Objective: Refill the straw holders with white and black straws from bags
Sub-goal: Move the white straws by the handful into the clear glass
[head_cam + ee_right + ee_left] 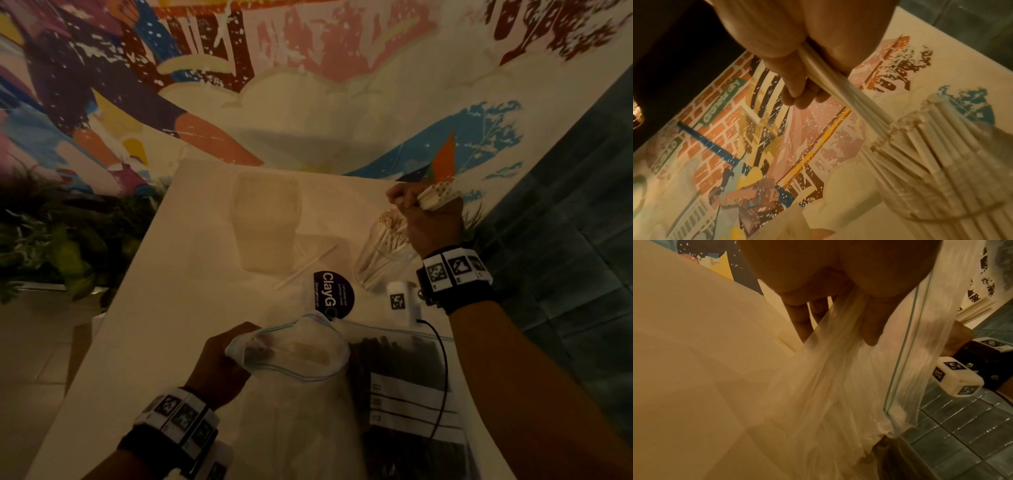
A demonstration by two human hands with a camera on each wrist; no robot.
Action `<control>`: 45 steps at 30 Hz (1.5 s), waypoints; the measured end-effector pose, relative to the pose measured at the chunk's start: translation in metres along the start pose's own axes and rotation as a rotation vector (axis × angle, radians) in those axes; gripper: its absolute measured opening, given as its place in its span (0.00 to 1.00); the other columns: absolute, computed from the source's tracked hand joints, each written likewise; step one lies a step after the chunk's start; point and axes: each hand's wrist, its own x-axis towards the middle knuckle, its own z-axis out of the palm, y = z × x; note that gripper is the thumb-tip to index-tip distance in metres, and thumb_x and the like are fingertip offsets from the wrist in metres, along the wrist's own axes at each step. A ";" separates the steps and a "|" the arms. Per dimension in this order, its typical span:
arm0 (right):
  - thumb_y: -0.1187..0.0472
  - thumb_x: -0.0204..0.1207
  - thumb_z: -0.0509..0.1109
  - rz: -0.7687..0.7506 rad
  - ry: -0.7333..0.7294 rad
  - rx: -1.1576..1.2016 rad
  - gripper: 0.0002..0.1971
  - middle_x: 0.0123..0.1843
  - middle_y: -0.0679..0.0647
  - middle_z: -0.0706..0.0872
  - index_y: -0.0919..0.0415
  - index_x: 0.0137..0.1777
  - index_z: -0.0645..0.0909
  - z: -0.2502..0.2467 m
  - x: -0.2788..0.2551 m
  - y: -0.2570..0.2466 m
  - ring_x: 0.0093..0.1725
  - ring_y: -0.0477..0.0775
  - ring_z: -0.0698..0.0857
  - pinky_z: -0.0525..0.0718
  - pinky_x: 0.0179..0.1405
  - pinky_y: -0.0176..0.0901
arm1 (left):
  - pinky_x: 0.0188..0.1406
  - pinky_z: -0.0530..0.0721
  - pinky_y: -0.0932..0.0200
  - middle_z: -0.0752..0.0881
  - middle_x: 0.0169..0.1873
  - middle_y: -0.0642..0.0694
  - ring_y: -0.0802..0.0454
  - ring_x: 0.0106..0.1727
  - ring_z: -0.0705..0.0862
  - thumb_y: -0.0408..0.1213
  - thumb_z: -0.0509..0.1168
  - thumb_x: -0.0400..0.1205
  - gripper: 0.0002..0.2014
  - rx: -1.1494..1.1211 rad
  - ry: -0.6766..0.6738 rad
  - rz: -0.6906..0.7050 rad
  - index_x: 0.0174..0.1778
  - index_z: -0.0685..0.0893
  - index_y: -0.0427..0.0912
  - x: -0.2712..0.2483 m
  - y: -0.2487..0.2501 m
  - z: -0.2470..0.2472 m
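Observation:
My right hand (pixel 428 212) grips a bundle of white straws (pixel 438 196) just above a clear round straw holder (pixel 383 260) that is packed with white straws. In the right wrist view the bundle of white straws (pixel 840 87) slants down from my right hand (pixel 797 68) until its lower ends touch the straws in the clear holder (pixel 941 178). My left hand (pixel 219 363) pinches the open mouth of a clear zip bag (pixel 291 353) near the table's front edge; the left wrist view shows the left hand (pixel 838 296) bunching the bag's film (pixel 838 378). A second bag holding black straws (pixel 400 377) lies to the right of it.
A frosted square container (pixel 267 222) stands at the middle of the white table (pixel 171 274). One loose white straw (pixel 308 265) lies beside it, near a round dark sticker (pixel 334 295). A painted mural wall rises behind; plants (pixel 61 240) crowd the left edge.

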 end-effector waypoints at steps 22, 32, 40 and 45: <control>0.81 0.62 0.65 0.082 0.127 0.142 0.21 0.26 0.46 0.85 0.50 0.26 0.78 -0.011 0.018 0.010 0.33 0.49 0.86 0.87 0.37 0.46 | 0.43 0.85 0.55 0.88 0.42 0.53 0.55 0.44 0.87 0.67 0.65 0.71 0.18 -0.015 0.016 0.028 0.45 0.87 0.60 0.000 0.004 0.001; 0.44 0.61 0.67 0.554 0.165 -0.606 0.13 0.45 0.59 0.89 0.52 0.38 0.80 -0.024 0.025 0.061 0.48 0.66 0.87 0.83 0.56 0.67 | 0.43 0.85 0.58 0.88 0.40 0.58 0.58 0.42 0.87 0.66 0.67 0.69 0.15 0.030 0.001 0.008 0.43 0.87 0.63 0.001 0.007 0.000; 0.57 0.67 0.77 0.614 0.139 -0.617 0.06 0.44 0.58 0.89 0.53 0.34 0.83 -0.018 0.022 0.022 0.46 0.60 0.87 0.86 0.51 0.51 | 0.42 0.84 0.54 0.88 0.39 0.53 0.54 0.43 0.87 0.62 0.65 0.73 0.18 0.053 -0.009 -0.001 0.44 0.86 0.52 0.001 0.001 -0.004; 0.32 0.76 0.59 0.643 0.110 -0.847 0.36 0.70 0.65 0.78 0.64 0.69 0.76 -0.021 0.013 0.024 0.72 0.66 0.74 0.61 0.77 0.65 | 0.42 0.84 0.57 0.87 0.40 0.52 0.56 0.42 0.86 0.51 0.65 0.73 0.10 0.106 -0.025 -0.017 0.44 0.86 0.51 0.002 -0.003 -0.003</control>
